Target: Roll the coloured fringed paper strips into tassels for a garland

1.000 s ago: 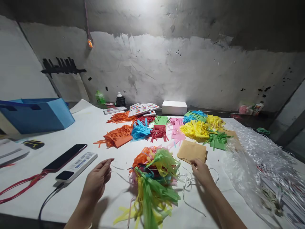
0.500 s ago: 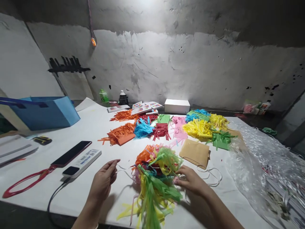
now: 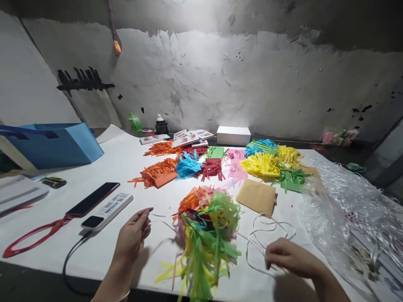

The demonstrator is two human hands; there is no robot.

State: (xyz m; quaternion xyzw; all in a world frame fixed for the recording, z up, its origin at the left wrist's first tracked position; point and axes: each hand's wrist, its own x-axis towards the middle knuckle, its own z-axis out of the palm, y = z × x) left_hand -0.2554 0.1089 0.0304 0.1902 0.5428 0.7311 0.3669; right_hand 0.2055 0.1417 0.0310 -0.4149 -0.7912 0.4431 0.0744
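L hand [image 3: 134,235]: fingertips pinched together on thin strand [image 3: 160,216]
R hand [image 3: 291,256]: fingers curled by white cord [image 3: 247,253], grip can't tell
Fringe bundle [image 3: 203,243]: on surface [image 3: 97,172], btwn hands
Pull: best light, even; cord loops clear of fringe, no snags

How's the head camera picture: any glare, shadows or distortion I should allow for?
Head view: bright glare high on the wall, darker corners, soft shadows beside the left hand and right hand, wide-angle stretching towards the edges; plastic wrap glints, its detail smeared.

Blue box [image 3: 56,144], red cord [image 3: 31,239], white table [image 3: 163,264]
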